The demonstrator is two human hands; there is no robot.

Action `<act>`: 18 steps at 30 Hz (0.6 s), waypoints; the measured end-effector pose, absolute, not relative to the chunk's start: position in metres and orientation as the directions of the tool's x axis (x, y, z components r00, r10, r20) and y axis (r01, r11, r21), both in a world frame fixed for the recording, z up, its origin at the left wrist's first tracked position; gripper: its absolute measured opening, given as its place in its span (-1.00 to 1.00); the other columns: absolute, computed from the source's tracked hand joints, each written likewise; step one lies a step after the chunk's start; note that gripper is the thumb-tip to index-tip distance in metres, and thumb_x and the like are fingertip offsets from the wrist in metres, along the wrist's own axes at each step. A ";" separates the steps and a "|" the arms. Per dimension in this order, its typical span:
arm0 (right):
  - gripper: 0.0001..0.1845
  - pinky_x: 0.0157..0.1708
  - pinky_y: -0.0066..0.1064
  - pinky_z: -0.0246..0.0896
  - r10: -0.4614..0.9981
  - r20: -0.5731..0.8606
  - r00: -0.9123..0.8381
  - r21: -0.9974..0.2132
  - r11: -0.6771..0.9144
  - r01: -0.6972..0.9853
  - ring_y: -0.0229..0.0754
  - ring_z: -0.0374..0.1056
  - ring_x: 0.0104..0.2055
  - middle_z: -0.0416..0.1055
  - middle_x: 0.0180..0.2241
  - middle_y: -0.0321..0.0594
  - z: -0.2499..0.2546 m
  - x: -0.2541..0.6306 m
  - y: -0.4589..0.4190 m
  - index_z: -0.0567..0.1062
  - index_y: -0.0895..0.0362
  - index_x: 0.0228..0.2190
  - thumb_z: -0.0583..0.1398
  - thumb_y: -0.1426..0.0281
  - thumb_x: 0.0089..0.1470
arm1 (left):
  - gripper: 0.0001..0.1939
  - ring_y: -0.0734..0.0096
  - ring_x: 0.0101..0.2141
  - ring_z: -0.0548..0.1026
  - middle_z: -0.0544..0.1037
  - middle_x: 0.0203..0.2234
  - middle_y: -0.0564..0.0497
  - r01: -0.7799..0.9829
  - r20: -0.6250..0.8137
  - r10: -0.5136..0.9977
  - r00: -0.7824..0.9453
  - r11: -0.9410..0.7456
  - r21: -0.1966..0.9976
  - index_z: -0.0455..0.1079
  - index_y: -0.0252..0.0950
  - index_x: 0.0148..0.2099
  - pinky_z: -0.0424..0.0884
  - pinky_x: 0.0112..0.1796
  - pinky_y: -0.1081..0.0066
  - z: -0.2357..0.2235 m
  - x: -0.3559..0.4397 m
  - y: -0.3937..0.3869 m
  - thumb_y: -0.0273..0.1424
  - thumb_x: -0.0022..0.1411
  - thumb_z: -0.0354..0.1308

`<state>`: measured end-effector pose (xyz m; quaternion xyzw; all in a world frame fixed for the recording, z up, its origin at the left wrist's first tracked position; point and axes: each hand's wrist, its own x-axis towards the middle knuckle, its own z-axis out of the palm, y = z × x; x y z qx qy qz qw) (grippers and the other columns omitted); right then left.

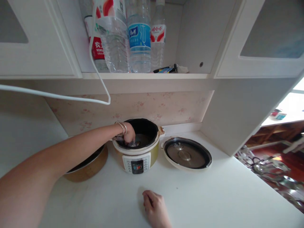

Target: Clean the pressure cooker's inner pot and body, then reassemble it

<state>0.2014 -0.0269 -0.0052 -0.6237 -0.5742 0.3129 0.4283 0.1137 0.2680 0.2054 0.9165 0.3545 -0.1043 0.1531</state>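
My left hand (129,133) reaches down inside an electric cooker (155,153), with its fingers bent and closed near the bottom of the dark inner pot (143,127). Something clear and shiny shows under the fingertips, too small and blurred to name. Bracelets circle that wrist. On the white countertop in front of the cooker rests my right hand (155,205), curled shut with nothing visible in it. To the right of the cooker, its round lid (197,155) lies with the metal inner side up.
A brown pan (93,166) stands left of the cooker, partly behind my left forearm. Above, a cabinet shelf (142,76) holds several plastic bottles (140,57) and small items (168,69). A white cable (71,97) hangs across the upper left.
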 end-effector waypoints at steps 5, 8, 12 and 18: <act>-0.60 -0.47 -0.52 0.07 0.982 0.085 0.168 -0.908 0.007 0.419 -0.26 0.27 -0.51 0.39 -0.56 -0.24 -0.006 0.200 -0.025 0.49 0.13 -0.43 -0.04 0.23 0.24 | -0.72 0.31 -0.57 0.48 0.55 -0.56 0.03 0.668 -0.553 0.451 0.701 -0.144 0.730 0.53 -0.30 -0.31 0.42 -0.51 0.38 0.221 0.140 0.231 -0.60 -0.17 0.29; -0.60 -0.45 -0.52 0.08 0.981 0.086 0.172 -0.907 0.006 0.422 -0.26 0.27 -0.50 0.39 -0.56 -0.24 -0.007 0.199 -0.024 0.48 0.13 -0.43 -0.05 0.23 0.24 | -0.81 0.43 -0.52 0.49 0.55 -0.49 -0.01 0.446 -0.358 0.620 0.698 0.015 0.895 0.46 -0.34 -0.25 0.41 -0.46 0.48 0.208 0.162 0.222 -0.55 0.00 0.20; -0.60 -0.46 -0.52 0.08 0.981 0.081 0.173 -0.909 0.002 0.418 -0.26 0.27 -0.50 0.40 -0.54 -0.23 -0.006 0.199 -0.025 0.48 0.13 -0.42 -0.05 0.22 0.24 | -0.88 0.49 -0.53 0.45 0.51 -0.52 -0.02 0.341 -0.186 0.845 0.501 0.006 0.940 0.39 -0.39 -0.27 0.36 -0.46 0.53 0.185 0.188 0.228 -0.57 0.12 0.06; -0.60 -0.46 -0.53 0.08 0.981 0.078 0.178 -0.907 -0.004 0.421 -0.26 0.28 -0.50 0.40 -0.55 -0.24 -0.004 0.200 -0.025 0.47 0.12 -0.45 -0.05 0.24 0.23 | -0.88 0.47 -0.59 0.43 0.51 -0.57 0.00 0.438 -0.278 0.765 0.581 -0.006 0.899 0.44 -0.38 -0.36 0.34 -0.52 0.51 0.194 0.174 0.227 -0.60 -0.03 0.17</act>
